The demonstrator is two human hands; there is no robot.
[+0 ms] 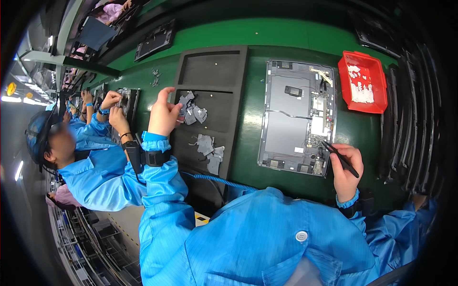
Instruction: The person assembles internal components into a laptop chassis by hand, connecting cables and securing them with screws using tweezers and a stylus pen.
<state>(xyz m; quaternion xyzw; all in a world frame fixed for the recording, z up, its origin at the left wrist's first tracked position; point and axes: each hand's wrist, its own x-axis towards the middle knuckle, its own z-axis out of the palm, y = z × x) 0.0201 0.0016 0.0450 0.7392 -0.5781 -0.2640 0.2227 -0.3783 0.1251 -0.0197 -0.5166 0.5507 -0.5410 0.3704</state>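
An opened tablet-like device (296,119), grey inside with circuit parts along its right side, lies on the green belt (248,138). My right hand (346,167) grips black tweezers (339,157), their tip touching the device's lower right corner. My left hand (164,114) reaches over a long black tray (210,71) and pinches one of several small grey foil pieces (193,112). More grey pieces (210,150) lie lower in the tray. Both my arms are in blue sleeves, with a black strap on the left wrist.
A red bin (362,81) holding white scraps stands right of the device. A blue coiled cord (224,181) runs beneath the tray. To my left a co-worker in blue (90,162) handles another device (126,102). Dark trays (155,43) line the far side of the belt.
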